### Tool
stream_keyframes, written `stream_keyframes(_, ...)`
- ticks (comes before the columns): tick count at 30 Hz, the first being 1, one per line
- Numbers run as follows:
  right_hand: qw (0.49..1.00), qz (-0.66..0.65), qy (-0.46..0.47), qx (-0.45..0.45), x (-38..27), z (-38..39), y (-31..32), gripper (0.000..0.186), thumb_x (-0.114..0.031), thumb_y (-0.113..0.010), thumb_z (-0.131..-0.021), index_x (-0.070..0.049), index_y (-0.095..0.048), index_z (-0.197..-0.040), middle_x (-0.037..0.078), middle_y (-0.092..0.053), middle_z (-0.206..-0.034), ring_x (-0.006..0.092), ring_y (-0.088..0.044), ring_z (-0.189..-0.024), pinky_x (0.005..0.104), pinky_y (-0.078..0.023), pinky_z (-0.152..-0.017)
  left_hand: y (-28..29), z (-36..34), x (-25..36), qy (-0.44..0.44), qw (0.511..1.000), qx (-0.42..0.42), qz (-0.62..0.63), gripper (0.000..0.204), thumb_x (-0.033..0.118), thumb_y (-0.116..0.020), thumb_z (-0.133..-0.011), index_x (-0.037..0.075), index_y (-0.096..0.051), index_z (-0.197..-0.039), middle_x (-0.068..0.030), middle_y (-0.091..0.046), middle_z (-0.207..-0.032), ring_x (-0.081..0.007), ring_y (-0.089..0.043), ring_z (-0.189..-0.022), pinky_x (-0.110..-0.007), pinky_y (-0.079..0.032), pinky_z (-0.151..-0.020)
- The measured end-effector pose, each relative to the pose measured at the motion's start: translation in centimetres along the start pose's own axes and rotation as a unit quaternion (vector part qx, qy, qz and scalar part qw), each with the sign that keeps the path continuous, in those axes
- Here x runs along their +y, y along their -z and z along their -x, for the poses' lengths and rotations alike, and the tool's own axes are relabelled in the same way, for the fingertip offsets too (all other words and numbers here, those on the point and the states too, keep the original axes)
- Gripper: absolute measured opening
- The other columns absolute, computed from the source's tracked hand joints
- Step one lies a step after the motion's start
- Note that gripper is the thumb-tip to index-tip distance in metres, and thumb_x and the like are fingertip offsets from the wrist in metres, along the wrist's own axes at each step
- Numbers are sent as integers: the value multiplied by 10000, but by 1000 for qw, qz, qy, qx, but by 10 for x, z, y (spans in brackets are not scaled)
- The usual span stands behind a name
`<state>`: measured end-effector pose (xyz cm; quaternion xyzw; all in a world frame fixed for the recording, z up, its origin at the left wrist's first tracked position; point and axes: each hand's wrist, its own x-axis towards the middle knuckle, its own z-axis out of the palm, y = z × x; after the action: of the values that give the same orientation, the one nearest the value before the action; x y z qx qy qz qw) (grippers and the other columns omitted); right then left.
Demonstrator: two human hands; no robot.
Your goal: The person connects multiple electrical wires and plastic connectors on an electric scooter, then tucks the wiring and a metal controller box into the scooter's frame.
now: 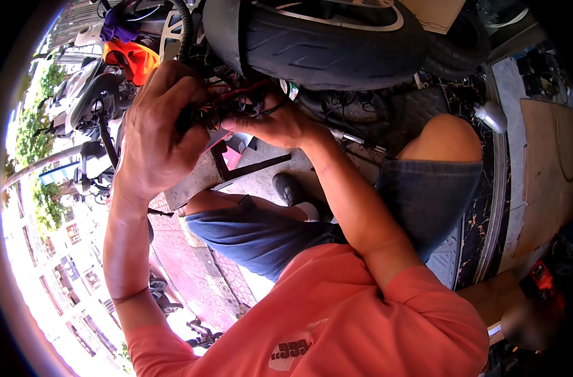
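Note:
A bundle of thin dark and red wires lies between my two hands, below a large black tyre. My left hand is closed, its curled fingers gripping the left end of the wires beside a dark part that I cannot make out. From the right, my right hand pinches the same wires, its thumb stretched toward my left fingers. The fingertips of both hands are partly hidden by the wires and by shadow. An orange cloth or bag is just beyond my left knuckles.
Beneath my hands is a dark metal frame bar. More black cables run under the tyre, near my right knee. A silvery bottle or can is at the right. Parked motorbikes stand at the left.

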<state>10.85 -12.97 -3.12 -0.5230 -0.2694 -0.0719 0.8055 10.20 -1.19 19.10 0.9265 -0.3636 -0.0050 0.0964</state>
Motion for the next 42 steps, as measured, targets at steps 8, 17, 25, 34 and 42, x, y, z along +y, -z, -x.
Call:
stream_keyframes(8,975,-156,-129,92,12,7,13,470,-242,-924,-775,-57,-718,-1155,36,-733,-1023,154,-660,-969,326,-509,-931,2,1,0,18,1000,-4,21,147,11,-568,-755,-21,-580,-898,-172,-571,-965,-364,-589,-859,-405,-485,-780)
stream_keyframes(17,913,318,-54,252,-6,-8,-27,473,-157,-865,-625,-62,-732,-1069,154,-721,-1007,408,-663,-981,503,-487,-913,-6,5,1,49,998,27,42,185,86,-744,-814,8,-595,-890,-143,-586,-944,-330,-599,-807,-397,-482,-715)
stream_keyframes(25,920,353,8,173,-2,-12,-32,371,-195,-831,-681,-66,-748,-1019,162,-727,-1020,393,-669,-962,477,-506,-861,-12,-7,18,51,989,32,-138,147,83,-761,-821,62,-646,-911,-103,-578,-905,-331,-601,-827,-447,-486,-727)
stream_keyframes(34,993,-58,38,95,0,-5,-28,228,-139,-790,-827,-43,-740,-1027,95,-741,-989,215,-710,-906,364,-550,-826,-12,-6,25,34,978,30,-203,132,69,-713,-836,69,-702,-967,-103,-640,-998,-327,-626,-960,-447,-515,-809)
stream_keyframes(42,995,-86,5,-41,16,-16,-10,264,-124,-723,-956,-47,-703,-1207,83,-739,-1034,177,-681,-987,331,-560,-889,14,-1,26,-225,951,-97,-191,318,108,-747,-778,-2,-729,-1076,-113,-707,-1189,-326,-643,-1182,-528,-469,-1059)
